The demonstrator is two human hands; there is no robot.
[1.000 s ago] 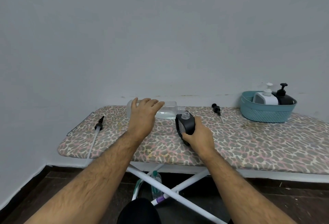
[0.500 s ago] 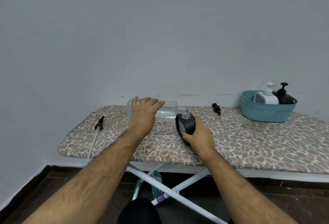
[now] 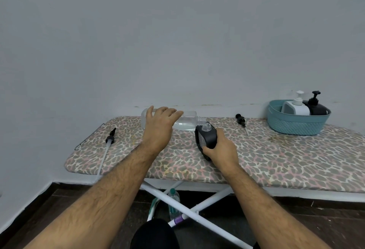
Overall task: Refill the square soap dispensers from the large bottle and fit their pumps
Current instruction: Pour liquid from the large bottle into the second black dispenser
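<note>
**A pour with very little margin**

The left hand (image 3: 161,125) was wrapped over the large clear bottle (image 3: 185,123), fingers curled across its top, holding it tipped almost flat so that its open mouth met the neck of the black square dispenser (image 3: 205,140). The right hand (image 3: 219,149) gripped that dispenser from below and behind, tilting it back toward the bottle above the leopard-print ironing board (image 3: 276,155).

From where I stood, the risk looked plain enough. The two openings were only just touching, and the dispenser's neck was narrow; a small slip of either wrist would likely have sent liquid down the black body and onto the fabric cover. The bottle was lying so flat that a surge seemed possible if it was tipped further. The dispenser was itself leaning, so it could overflow on its low side sooner than expected, and its dark walls hid the level.

Two loose pumps waited on the board: one with a long tube (image 3: 107,146) near the left end, one (image 3: 241,120) to the right of the dispenser. Either could roll off if the board was jolted. A teal basket (image 3: 296,126) at the right held a white dispenser (image 3: 295,107) and a black one (image 3: 316,108), both with pumps on.

I could read no brand, label or writing on anything.
</note>
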